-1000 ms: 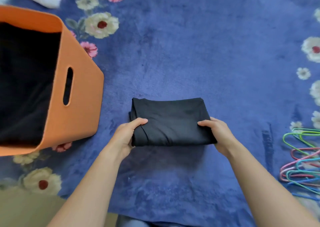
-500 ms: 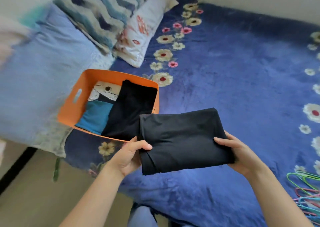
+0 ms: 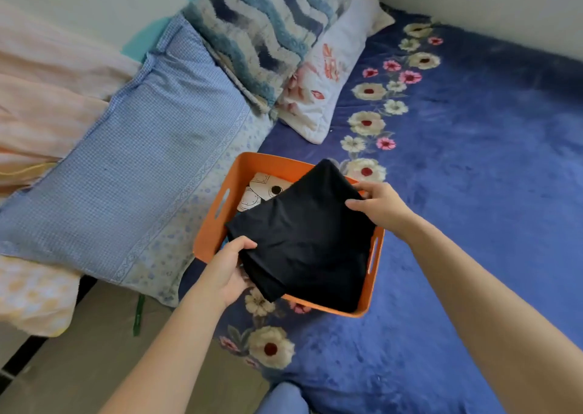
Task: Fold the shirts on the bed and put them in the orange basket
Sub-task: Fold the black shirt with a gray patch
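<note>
At the far left hangs a peach cloth (image 3: 47,104), and beside it a blue checked pillow (image 3: 135,167) lies at the bed's edge, with a wavy blue and white cushion (image 3: 268,35) and a white flowered pillow (image 3: 331,76) behind it. The orange basket (image 3: 213,240) sits on the blue flowered blanket (image 3: 473,192), just beside the checked pillow, with a printed shirt (image 3: 263,189) showing at its far end. The left hand (image 3: 227,268) grips the near left corner of the folded black shirt (image 3: 306,233), thumb on top. The shirt is over the basket, covers most of its opening, and one corner overlaps the near rim. The right hand (image 3: 378,205) pinches the shirt's far right edge between thumb and fingers.
</note>
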Demonstrator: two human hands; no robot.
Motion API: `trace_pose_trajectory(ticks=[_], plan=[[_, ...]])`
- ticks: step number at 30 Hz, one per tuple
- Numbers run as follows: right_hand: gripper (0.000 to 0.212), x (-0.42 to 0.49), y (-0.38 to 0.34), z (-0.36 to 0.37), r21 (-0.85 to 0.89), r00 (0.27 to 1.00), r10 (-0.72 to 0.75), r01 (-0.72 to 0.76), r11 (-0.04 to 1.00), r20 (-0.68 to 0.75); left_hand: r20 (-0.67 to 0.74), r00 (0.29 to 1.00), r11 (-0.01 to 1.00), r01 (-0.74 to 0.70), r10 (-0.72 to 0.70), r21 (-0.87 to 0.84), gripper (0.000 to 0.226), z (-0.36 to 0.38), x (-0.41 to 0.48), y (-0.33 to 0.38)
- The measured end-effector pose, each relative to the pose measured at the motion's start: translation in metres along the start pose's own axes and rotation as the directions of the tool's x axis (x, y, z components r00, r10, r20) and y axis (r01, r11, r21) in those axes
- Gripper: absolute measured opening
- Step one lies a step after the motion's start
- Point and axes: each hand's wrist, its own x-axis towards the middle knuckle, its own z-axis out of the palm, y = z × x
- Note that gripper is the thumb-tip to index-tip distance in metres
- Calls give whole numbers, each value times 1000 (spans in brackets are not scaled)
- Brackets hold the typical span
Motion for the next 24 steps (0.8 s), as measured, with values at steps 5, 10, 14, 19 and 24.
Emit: trace_pose_trajectory(ticks=[5,10,14,19,24], plan=[[31,73,-47,59,-364,990,-122,139,921,71,-116,988,986,83,-100,-143,31,-24,31,16],[32,114,-62,95,-506,982,-182,185,843,56,-216,969,988,136,-117,71,37,-41,50,21],[32,115,-55,113,-604,941,-336,291,742,42,-244,924,631,5,294,776,62,-41,39,16],[51,114,-35,144,-663,940,-248,340,667,232,133,868,-28,-136,479,990,88,-9,63,1],[68,134,-13,163,-767,955,-155,297,569,254,-49,992,-23,52,119,998,116,-8,118,-15]])
